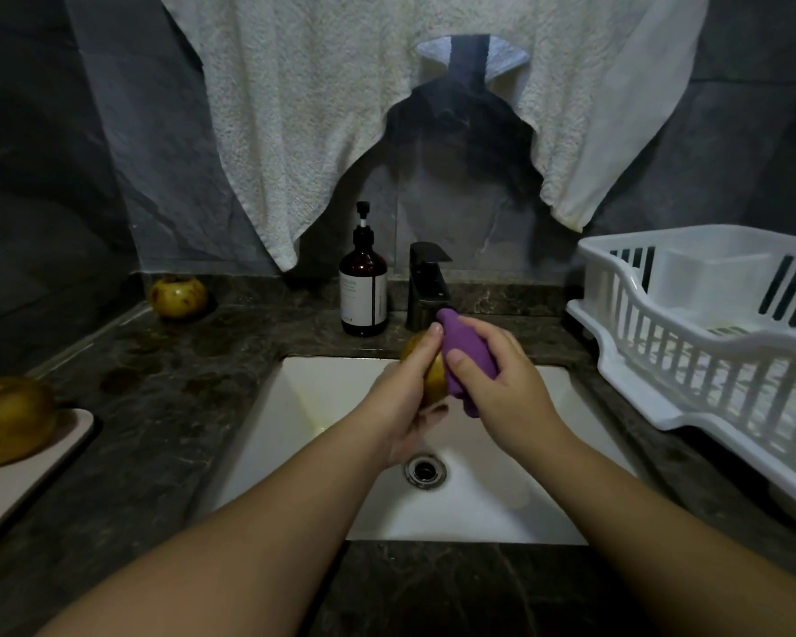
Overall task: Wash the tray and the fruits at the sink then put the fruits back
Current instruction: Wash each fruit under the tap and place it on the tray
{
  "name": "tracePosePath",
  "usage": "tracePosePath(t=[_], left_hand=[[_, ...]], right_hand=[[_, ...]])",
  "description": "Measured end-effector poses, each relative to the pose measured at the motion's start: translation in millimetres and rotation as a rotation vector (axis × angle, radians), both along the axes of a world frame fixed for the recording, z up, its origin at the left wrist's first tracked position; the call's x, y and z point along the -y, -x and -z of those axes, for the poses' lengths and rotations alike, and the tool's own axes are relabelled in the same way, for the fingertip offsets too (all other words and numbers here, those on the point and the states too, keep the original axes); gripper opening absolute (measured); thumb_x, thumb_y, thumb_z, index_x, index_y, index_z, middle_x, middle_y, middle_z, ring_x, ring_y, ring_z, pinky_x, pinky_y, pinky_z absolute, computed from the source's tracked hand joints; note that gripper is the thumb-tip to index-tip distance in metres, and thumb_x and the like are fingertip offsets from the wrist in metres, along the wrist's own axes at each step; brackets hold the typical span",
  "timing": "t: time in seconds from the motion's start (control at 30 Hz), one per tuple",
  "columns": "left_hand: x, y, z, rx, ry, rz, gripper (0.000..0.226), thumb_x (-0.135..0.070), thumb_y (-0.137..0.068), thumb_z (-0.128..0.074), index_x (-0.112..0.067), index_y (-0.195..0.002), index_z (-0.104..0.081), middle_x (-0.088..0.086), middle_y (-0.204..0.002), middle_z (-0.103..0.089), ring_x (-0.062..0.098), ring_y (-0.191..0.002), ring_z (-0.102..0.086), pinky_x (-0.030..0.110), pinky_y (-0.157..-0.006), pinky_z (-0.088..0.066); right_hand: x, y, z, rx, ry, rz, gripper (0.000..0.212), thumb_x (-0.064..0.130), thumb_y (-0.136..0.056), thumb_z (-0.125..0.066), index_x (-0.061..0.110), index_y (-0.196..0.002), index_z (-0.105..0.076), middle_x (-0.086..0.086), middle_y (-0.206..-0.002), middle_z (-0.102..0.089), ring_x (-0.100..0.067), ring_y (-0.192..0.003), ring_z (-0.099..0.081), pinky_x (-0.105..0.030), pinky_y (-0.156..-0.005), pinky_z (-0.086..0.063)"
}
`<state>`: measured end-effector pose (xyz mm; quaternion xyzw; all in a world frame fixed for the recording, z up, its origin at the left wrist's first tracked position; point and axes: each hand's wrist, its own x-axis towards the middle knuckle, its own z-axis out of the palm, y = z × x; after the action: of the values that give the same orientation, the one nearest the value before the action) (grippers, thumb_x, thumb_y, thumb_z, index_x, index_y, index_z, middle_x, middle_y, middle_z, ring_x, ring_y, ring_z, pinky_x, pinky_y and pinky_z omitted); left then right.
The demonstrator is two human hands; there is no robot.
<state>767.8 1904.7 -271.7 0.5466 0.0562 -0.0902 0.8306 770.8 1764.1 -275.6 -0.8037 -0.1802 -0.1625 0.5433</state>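
Over the white sink [322,397], my left hand [403,402] grips a yellow-brown fruit [434,381], mostly hidden by its fingers. My right hand [511,388] holds a purple cloth [467,356] pressed against that fruit, just below the dark tap [426,282]. A second fruit [179,295] sits on the dark counter at the back left. A third, larger fruit [10,420] rests on the pale tray [28,471] at the left edge.
A brown pump bottle [364,287] stands left of the tap. A white dish rack [708,333] fills the counter on the right. A white towel [341,108] hangs on the wall above. The drain [426,471] lies in the sink bottom.
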Motion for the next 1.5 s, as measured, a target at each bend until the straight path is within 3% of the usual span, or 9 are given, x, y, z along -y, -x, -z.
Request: tracePosePath(t=[0.17, 0.3, 0.43, 0.57, 0.87, 1.07, 1.23, 1.37, 1.5], left_hand=[[-0.9, -0.8, 2.9, 0.012, 0.129, -0.007, 0.066, -0.053, -0.086, -0.076, -0.012, -0.135, -0.061, 0.018, -0.12, -0.075, 0.031, -0.109, -0.075, 0.047, -0.097, -0.06], [-3.6, -7.0, 6.7, 0.051, -0.007, -0.06, 0.071, -0.06, -0.073, -0.082, -0.017, -0.128, -0.067, 0.007, -0.108, -0.08, 0.021, -0.101, -0.077, 0.034, -0.089, -0.06], [-4.3, -8.6, 7.1, 0.007, 0.084, -0.043, 0.057, -0.054, -0.085, -0.078, -0.015, -0.126, -0.068, 0.011, -0.107, -0.08, 0.025, -0.102, -0.077, 0.035, -0.082, -0.063], [-5.6, -9.4, 7.3, 0.037, 0.005, -0.028, 0.07, -0.061, -0.073, -0.081, -0.017, -0.126, -0.069, 0.006, -0.106, -0.08, 0.02, -0.102, -0.076, 0.034, -0.093, -0.059], [-6.3, -8.0, 6.3, 0.023, 0.022, -0.037, 0.065, -0.055, -0.073, -0.084, -0.014, -0.121, -0.07, 0.009, -0.105, -0.08, 0.019, -0.098, -0.074, 0.036, -0.099, -0.059], [-6.3, -6.7, 5.5, -0.061, 0.032, 0.042, 0.062, -0.058, -0.078, -0.082, -0.014, -0.121, -0.073, 0.012, -0.103, -0.079, 0.019, -0.085, -0.076, 0.031, -0.073, -0.062], [-6.9, -8.4, 2.6, -0.068, 0.094, -0.02, 0.055, -0.052, -0.092, -0.071, -0.012, -0.13, -0.066, 0.018, -0.118, -0.076, 0.032, -0.112, -0.073, 0.048, -0.1, -0.058], [-4.6, -5.4, 2.1, -0.133, 0.195, 0.07, 0.075, -0.072, -0.094, -0.052, -0.011, -0.136, -0.062, 0.02, -0.121, -0.074, 0.033, -0.115, -0.072, 0.046, -0.095, -0.06], [-4.4, -2.9, 2.5, -0.057, 0.114, 0.081, 0.062, -0.055, -0.087, -0.072, -0.013, -0.132, -0.067, 0.018, -0.123, -0.074, 0.03, -0.115, -0.071, 0.045, -0.103, -0.057]], right_hand=[[-0.9, -3.3, -0.7, -0.043, -0.066, 0.007, 0.04, 0.032, -0.102, -0.059, 0.031, -0.142, -0.053, 0.007, -0.132, -0.056, -0.008, -0.114, -0.058, -0.019, -0.083, -0.049], [0.4, -2.8, 2.5, -0.034, -0.039, -0.003, 0.039, 0.034, -0.101, -0.061, 0.034, -0.139, -0.054, 0.008, -0.13, -0.054, -0.004, -0.109, -0.057, -0.013, -0.074, -0.05], [-0.1, -4.4, 0.7, -0.046, -0.047, 0.018, 0.041, 0.034, -0.101, -0.06, 0.034, -0.142, -0.053, 0.007, -0.132, -0.056, -0.008, -0.114, -0.058, -0.025, -0.088, -0.051], [0.5, -4.1, 3.7, -0.015, 0.009, 0.001, 0.042, 0.035, -0.1, -0.063, 0.035, -0.14, -0.052, 0.01, -0.131, -0.052, 0.0, -0.11, -0.055, -0.015, -0.08, -0.051], [3.3, -5.2, 3.8, -0.075, -0.051, -0.012, 0.04, 0.035, -0.101, -0.061, 0.035, -0.14, -0.053, 0.008, -0.129, -0.057, -0.004, -0.109, -0.059, -0.016, -0.077, -0.051], [2.6, -4.0, 8.2, -0.022, 0.032, -0.003, 0.04, 0.036, -0.099, -0.064, 0.04, -0.136, -0.052, 0.017, -0.127, -0.051, -0.001, -0.11, -0.055, -0.017, -0.08, -0.049], [0.7, -3.7, 4.5, -0.1, -0.041, 0.003, 0.039, 0.038, -0.101, -0.06, 0.033, -0.139, -0.054, 0.006, -0.128, -0.058, -0.01, -0.112, -0.059, -0.026, -0.083, -0.051], [-0.8, -3.0, 5.6, -0.025, 0.008, 0.03, 0.048, 0.047, -0.097, -0.058, 0.033, -0.142, -0.051, 0.008, -0.131, -0.054, -0.005, -0.113, -0.056, -0.024, -0.083, -0.049], [0.4, -6.7, 3.0, -0.093, -0.015, 0.049, 0.04, 0.039, -0.101, -0.058, 0.036, -0.14, -0.05, 0.003, -0.131, -0.056, -0.009, -0.112, -0.057, -0.025, -0.083, -0.05]])
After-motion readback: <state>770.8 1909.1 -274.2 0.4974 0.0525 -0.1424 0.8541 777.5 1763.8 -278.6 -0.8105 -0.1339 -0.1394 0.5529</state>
